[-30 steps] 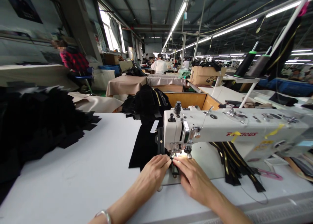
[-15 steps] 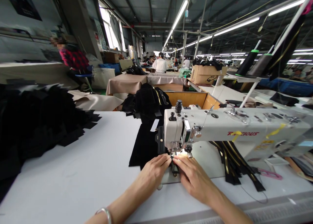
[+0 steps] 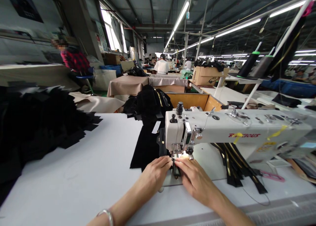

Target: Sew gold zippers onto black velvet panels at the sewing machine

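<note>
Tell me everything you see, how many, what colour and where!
Sewing machine: one, white, right of centre
Table: one, white, beneath it
Flat cloth: count unclear, black, left of machine
Cloth piles: two, black, table's left side and far edge
Zip strips: several, black and gold, under machine arm
Looped tool: one, pink, right of strips
Thread cones: two, black and grey, upper right
Cardboard box: one, brown, behind machine
Lights: several, white, overhead
People: several, red-black or white clothes, background
Bracelet: one, silver, left wrist
Left hand: one, bare, by needle end
Right hand: one, bare, by needle end
</note>
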Demonstrator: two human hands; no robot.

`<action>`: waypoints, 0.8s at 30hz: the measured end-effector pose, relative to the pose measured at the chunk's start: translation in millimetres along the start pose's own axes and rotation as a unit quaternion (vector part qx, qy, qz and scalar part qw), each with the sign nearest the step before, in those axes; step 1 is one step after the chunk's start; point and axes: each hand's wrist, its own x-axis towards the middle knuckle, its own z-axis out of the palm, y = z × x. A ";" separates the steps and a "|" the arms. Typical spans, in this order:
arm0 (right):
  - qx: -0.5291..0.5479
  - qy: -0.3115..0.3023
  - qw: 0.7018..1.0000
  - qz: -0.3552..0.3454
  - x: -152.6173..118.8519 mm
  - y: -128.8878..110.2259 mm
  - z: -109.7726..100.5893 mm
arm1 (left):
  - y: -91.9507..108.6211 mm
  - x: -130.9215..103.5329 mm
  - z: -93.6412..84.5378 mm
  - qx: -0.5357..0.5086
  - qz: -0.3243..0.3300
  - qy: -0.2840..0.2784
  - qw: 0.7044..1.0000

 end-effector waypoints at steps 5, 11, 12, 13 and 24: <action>0.005 -0.022 1.000 0.019 0.0 -1.0 -2.9 | -1.5 3.5 -6.6 -0.004 -0.033 0.004 0.999; 0.025 -0.027 0.999 -0.019 1.2 -5.5 -7.7 | -15.9 -4.7 -6.9 0.103 -0.086 -0.056 0.989; 0.031 -0.021 0.999 -0.029 1.6 -6.8 -8.3 | -14.4 -6.1 -8.0 0.114 -0.080 -0.062 0.988; 0.035 -0.014 0.999 -0.036 2.0 -8.2 -8.7 | -10.8 -7.0 -9.9 0.126 -0.076 -0.065 0.987; -0.084 0.038 0.993 -0.078 12.4 16.1 -7.3 | 7.7 15.4 -35.1 0.137 -0.048 -0.136 0.980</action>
